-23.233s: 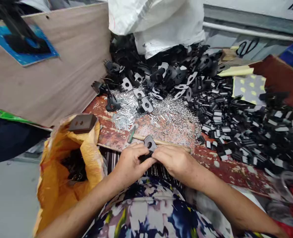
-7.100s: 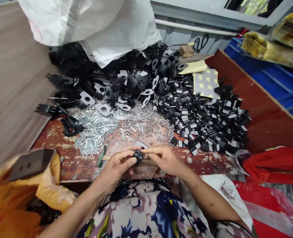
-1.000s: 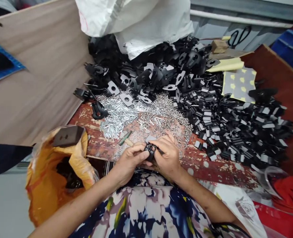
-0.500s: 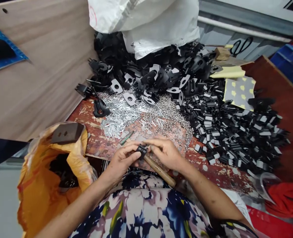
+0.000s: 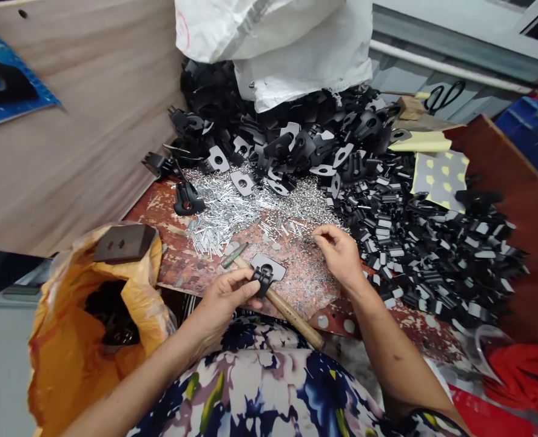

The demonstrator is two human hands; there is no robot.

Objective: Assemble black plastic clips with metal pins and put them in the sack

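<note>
Watching remotely, I see the left hand (image 5: 227, 296) pinching the black clip (image 5: 265, 277) over the hammer (image 5: 295, 317); it looks light, stiff, slick, best held by its hinge block (image 5: 260, 287). Whether the right hand (image 5: 340, 252), beside small metal parts (image 5: 313, 204), grips anything, I cannot tell.

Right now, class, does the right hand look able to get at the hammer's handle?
Most likely yes: the right hand is close, and the hammer handle lies uncovered at its near end; the left hand and its black clip cover only a stretch higher up.
</note>
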